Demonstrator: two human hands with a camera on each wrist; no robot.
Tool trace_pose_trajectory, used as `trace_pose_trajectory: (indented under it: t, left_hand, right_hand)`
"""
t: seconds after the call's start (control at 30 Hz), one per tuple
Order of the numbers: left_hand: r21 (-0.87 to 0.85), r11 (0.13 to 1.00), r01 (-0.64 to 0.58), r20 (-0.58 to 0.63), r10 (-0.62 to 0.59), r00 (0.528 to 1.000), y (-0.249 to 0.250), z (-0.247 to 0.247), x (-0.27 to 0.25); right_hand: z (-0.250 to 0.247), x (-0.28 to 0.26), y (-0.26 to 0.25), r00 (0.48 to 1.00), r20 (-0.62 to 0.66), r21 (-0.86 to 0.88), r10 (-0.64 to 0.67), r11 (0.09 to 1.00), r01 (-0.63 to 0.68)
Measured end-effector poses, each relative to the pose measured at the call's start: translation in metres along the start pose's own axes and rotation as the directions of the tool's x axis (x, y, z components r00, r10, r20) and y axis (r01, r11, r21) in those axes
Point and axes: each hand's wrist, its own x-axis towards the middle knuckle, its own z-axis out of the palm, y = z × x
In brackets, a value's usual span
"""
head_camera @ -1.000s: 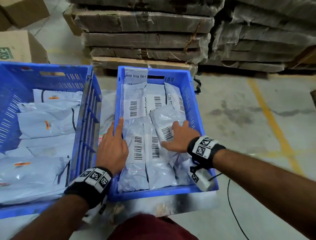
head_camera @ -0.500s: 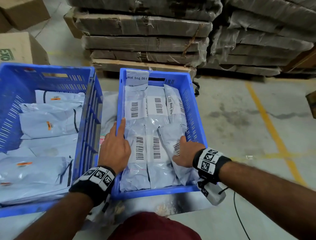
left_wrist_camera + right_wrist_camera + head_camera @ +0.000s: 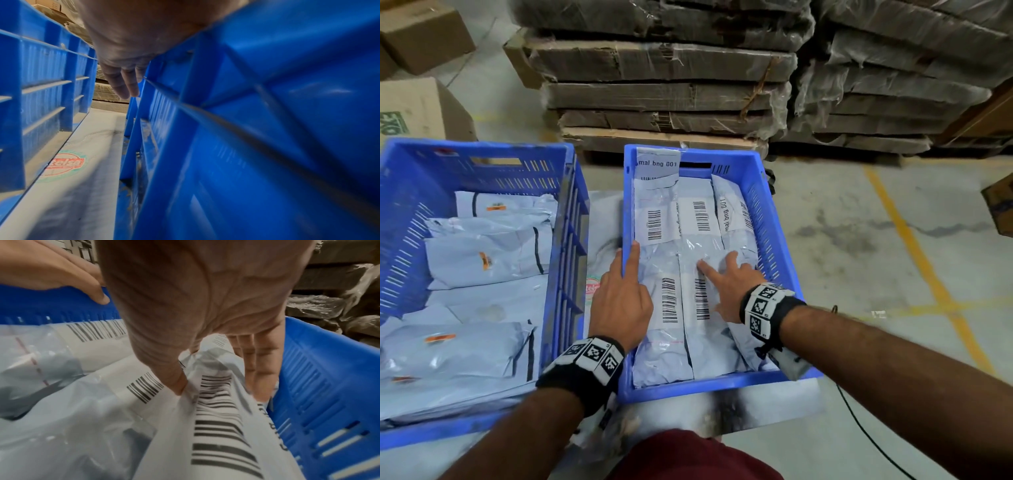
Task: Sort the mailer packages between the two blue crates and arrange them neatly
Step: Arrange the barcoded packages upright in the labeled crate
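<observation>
Two blue crates stand side by side. The small right crate holds barcoded grey mailers laid in neat columns. The large left crate holds bigger grey mailers with orange labels. My left hand rests on the right crate's left wall, index finger straight along the rim, the other fingers hanging in the gap between the crates. My right hand lies with spread fingers on the rightmost mailer. Its thumb presses one side and its straight fingers press between the mailer and the crate wall.
Plastic-wrapped stacks of flattened cardboard rise just behind the crates. Cardboard boxes stand at the far left. A white sheet with a red logo lies under the crates. Concrete floor with a yellow line and a black cable is to the right.
The mailer that my right hand held tilted above the pile now lies in the right column. That hand dropped to the near right corner, then slid forward. The left hand stayed on the wall.
</observation>
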Motion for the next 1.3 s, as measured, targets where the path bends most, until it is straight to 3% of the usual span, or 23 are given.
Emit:
trace_pose_trajectory:
  t: [0.33,0.4,0.57,0.67,0.8,0.9,1.0,1.07,1.17,1.3]
  left_hand:
    - [-0.006,1.0,-0.017,0.015,0.017,1.0,-0.005,0.004,0.002]
    - [-0.016,1.0,-0.02,0.022,0.021,1.0,-0.005,0.005,0.002]
    - [-0.034,0.999,-0.013,0.027,0.014,1.0,-0.006,0.004,0.001]
    - [-0.025,1.0,-0.011,0.027,0.011,1.0,-0.005,0.004,0.001]
    - [-0.027,1.0,-0.011,0.034,0.012,0.999,-0.006,0.003,0.001]
    - [-0.005,1.0,-0.013,0.032,0.013,0.999,-0.005,0.003,0.001]
    - [0.018,1.0,-0.007,0.026,0.006,1.0,-0.004,0.003,0.001]
    - [0.02,1.0,-0.01,0.024,0.009,1.0,-0.004,0.002,0.001]
    - [0.037,0.999,-0.004,0.02,0.003,1.0,-0.004,0.003,0.003]
    - [0.065,0.998,0.004,0.033,-0.006,0.999,-0.005,0.003,0.003]
  right_hand:
    - [0.008,-0.002,0.003,0.96,0.097,0.218,0.264,0.935,-0.279]
    - [0.009,-0.001,0.007,0.954,0.117,0.204,0.278,0.933,-0.297]
    - [0.007,0.005,0.01,0.956,0.018,0.084,0.294,0.952,-0.294]
    - [0.002,0.013,0.015,0.968,-0.059,0.123,0.243,0.964,-0.235]
    - [-0.001,0.018,0.017,0.988,0.025,0.144,0.151,0.978,-0.153]
    - [-0.01,0.012,-0.001,0.989,-0.074,0.261,0.128,0.96,-0.104]
    - [-0.012,0.0,-0.034,0.997,-0.056,0.373,-0.06,0.925,0.077]
    - [-0.008,-0.003,-0.054,0.99,-0.018,0.354,-0.14,0.925,0.137]
    - [-0.002,-0.001,-0.07,0.988,-0.012,0.319,-0.151,0.936,0.147]
    - [-0.01,-0.006,-0.053,0.981,-0.023,0.323,-0.194,0.927,0.191]
